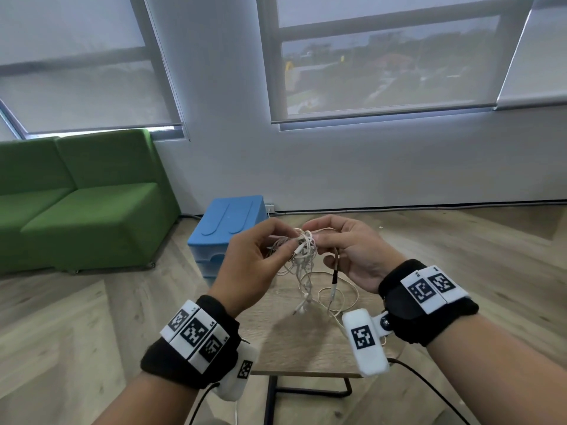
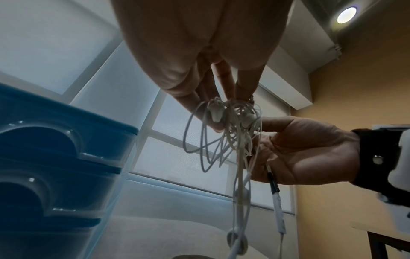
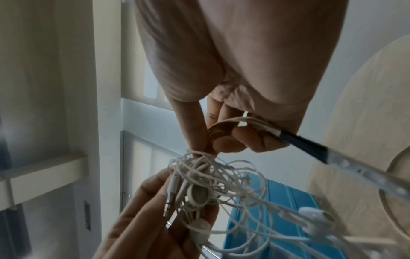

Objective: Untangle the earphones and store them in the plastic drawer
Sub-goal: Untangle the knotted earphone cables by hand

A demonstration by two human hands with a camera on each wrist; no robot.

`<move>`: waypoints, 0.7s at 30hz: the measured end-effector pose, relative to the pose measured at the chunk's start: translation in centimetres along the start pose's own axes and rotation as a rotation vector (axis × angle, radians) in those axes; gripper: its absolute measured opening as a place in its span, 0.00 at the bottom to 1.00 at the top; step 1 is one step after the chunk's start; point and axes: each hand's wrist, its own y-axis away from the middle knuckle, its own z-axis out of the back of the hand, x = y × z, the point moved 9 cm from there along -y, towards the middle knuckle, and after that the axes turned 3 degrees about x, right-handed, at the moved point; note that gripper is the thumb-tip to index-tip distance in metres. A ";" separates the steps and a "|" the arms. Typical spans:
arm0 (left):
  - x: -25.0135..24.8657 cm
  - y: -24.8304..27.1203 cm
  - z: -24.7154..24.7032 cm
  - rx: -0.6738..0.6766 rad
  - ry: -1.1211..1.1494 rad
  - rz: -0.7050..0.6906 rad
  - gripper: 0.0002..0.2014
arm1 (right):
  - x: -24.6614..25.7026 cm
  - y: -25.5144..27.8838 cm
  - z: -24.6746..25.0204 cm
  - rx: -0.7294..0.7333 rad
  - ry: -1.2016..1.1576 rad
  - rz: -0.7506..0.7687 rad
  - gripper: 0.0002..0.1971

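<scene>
Dangling between both hands, white earphones (image 1: 302, 256) form a knotted clump.

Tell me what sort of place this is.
Probably an office lounge or break area: a green sofa along the wall, big windows with roller blinds, wood-look floor and a small table.

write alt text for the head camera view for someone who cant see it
Two hands, the left hand and right hand, hold up a tangled knot of white earphones above a small wooden table, cords dangling. Behind stand a blue plastic drawer unit, a green sofa and shaded windows.
</scene>
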 end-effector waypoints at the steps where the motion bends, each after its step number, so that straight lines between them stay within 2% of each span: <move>1: 0.1 -0.1 0.0 -0.010 -0.031 0.005 0.03 | 0.2 0.0 0.0 -0.019 0.059 0.009 0.09; 3: 0.6 -0.2 0.1 -0.034 -0.098 0.028 0.02 | 1.3 0.1 0.5 -0.113 0.228 0.100 0.08; 6: 1.3 -0.5 0.3 -0.063 -0.136 0.061 0.02 | 4.5 1.4 0.7 -0.310 0.578 0.387 0.06; 8: 1.5 -0.5 0.2 -0.060 -0.150 0.075 0.02 | 5.7 2.1 -1.2 -0.247 0.763 0.543 0.05; 11: 2.0 -0.5 -0.2 -0.043 -0.135 0.131 0.02 | 5.2 1.8 -2.8 -0.144 0.824 0.553 0.05; 14: 2.3 -0.5 -0.4 -0.049 -0.069 0.172 0.03 | 4.5 1.2 -2.7 -0.156 0.836 0.543 0.05; 19: 1.4 -0.3 -1.4 0.006 0.114 0.149 0.03 | 4.8 0.8 -3.3 -0.203 0.923 0.600 0.04; 21: 1.6 -0.3 -1.1 0.006 0.178 0.159 0.04 | 4.9 0.5 -3.0 -0.202 0.875 0.580 0.04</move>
